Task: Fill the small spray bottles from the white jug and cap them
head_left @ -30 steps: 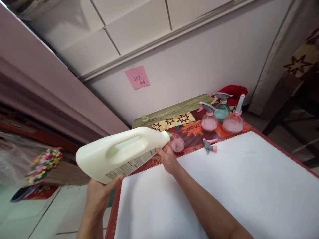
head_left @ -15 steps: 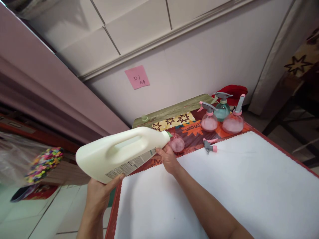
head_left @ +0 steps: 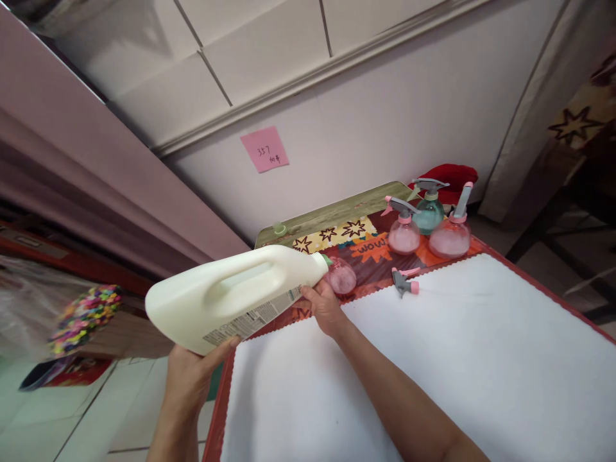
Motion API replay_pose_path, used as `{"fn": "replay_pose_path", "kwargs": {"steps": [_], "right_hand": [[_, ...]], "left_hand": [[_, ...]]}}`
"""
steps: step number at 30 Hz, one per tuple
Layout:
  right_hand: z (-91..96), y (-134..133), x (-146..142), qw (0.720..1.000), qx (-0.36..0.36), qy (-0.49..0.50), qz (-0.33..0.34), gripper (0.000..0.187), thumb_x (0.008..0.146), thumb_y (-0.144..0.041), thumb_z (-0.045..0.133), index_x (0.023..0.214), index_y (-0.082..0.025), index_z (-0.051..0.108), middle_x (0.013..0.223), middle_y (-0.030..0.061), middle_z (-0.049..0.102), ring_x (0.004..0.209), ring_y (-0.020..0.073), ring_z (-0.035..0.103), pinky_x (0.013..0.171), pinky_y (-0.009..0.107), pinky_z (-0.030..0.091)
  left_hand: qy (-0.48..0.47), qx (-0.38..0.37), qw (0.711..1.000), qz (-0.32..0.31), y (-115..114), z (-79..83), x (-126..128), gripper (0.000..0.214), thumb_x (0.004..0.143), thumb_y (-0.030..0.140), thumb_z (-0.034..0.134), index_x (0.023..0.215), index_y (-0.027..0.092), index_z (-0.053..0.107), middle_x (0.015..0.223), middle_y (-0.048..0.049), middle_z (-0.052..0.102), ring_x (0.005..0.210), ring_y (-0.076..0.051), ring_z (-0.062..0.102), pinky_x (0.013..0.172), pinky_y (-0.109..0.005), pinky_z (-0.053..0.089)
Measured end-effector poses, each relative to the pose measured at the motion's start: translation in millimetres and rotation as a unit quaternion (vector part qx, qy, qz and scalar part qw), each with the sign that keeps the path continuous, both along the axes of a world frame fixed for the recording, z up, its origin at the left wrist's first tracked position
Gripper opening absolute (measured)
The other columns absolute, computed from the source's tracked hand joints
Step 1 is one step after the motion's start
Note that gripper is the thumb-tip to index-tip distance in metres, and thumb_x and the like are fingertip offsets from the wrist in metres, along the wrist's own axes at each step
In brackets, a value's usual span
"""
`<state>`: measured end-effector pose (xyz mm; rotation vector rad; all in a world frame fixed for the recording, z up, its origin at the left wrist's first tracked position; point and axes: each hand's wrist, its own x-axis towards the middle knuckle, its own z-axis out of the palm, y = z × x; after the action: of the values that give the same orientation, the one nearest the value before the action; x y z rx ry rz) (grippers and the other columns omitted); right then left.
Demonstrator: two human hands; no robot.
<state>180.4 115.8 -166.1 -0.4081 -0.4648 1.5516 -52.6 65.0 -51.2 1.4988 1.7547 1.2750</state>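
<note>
White jug (head_left: 226, 298) lies tilted almost on its side in the left centre of the frame, handle uppermost and printed label turned downward; its green-rimmed mouth points right, just beside the open neck of a small pink bottle (head_left: 342, 278) standing on the patterned cloth (head_left: 370, 247). Left hand (head_left: 192, 378) comes up from the lower left and cups the jug's base from below, fingers curled round the far side and thumb pressed on the label; it grips the jug firmly. Right hand (head_left: 325, 308) reaches in from the lower right and sits under the jug's neck, thumb against the jug and fingers bent toward the small pink bottle; whether it clasps the neck or the bottle I cannot tell. So the jug spans the gap between the two hands, its base in the left and its mouth over the right.

A white cloth (head_left: 433, 359) covers the table in the lower right; a loose spray head (head_left: 404, 281) lies at its far edge. Further back stand two pink spray bottles (head_left: 403, 236) and a green spray bottle (head_left: 428, 217), close together; a pink note (head_left: 264, 149) is stuck to the wall above.
</note>
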Motion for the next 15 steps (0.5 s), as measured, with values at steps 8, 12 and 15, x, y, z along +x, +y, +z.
{"fn": "replay_pose_path", "kwargs": {"steps": [8, 12, 15], "right_hand": [[-1.1, 0.0, -0.6, 1.000, 0.000, 0.006, 0.002, 0.061, 0.074, -0.043, 0.091, 0.125, -0.024, 0.063, 0.124, 0.0068, 0.078, 0.105, 0.0261, 0.078, 0.080, 0.039, 0.071], [-0.9, 0.1, -0.3, 1.000, 0.003, 0.008, 0.004, 0.059, 0.074, -0.043, 0.091, 0.123, -0.024, 0.064, 0.124, 0.0063, 0.078, 0.104, 0.0261, 0.079, 0.081, 0.040, 0.071], [-0.8, 0.5, 0.0, 1.000, 0.003, 0.006, 0.002, 0.059, 0.073, -0.044, 0.091, 0.122, -0.024, 0.065, 0.123, 0.0059, 0.079, 0.102, 0.0253, 0.079, 0.078, 0.037, 0.071]], "left_hand": [[-0.013, 0.009, 1.000, -0.011, 0.7, 0.5, 3.0, 0.069, 0.049, 0.040, 0.099, 0.111, 0.016, 0.079, 0.095, -0.0091, 0.082, 0.099, -0.035, 0.076, 0.094, -0.052, 0.063], [-0.009, 0.000, 1.000, -0.007, 0.7, 0.4, 1.9, 0.070, 0.050, 0.041, 0.099, 0.112, 0.016, 0.079, 0.098, -0.0091, 0.082, 0.101, -0.037, 0.076, 0.095, -0.052, 0.063], [0.005, 0.017, 1.000, -0.009, 0.2, 0.7, 1.3, 0.067, 0.050, 0.040, 0.099, 0.110, 0.016, 0.079, 0.098, -0.0097, 0.082, 0.098, -0.036, 0.076, 0.092, -0.051, 0.064]]}}
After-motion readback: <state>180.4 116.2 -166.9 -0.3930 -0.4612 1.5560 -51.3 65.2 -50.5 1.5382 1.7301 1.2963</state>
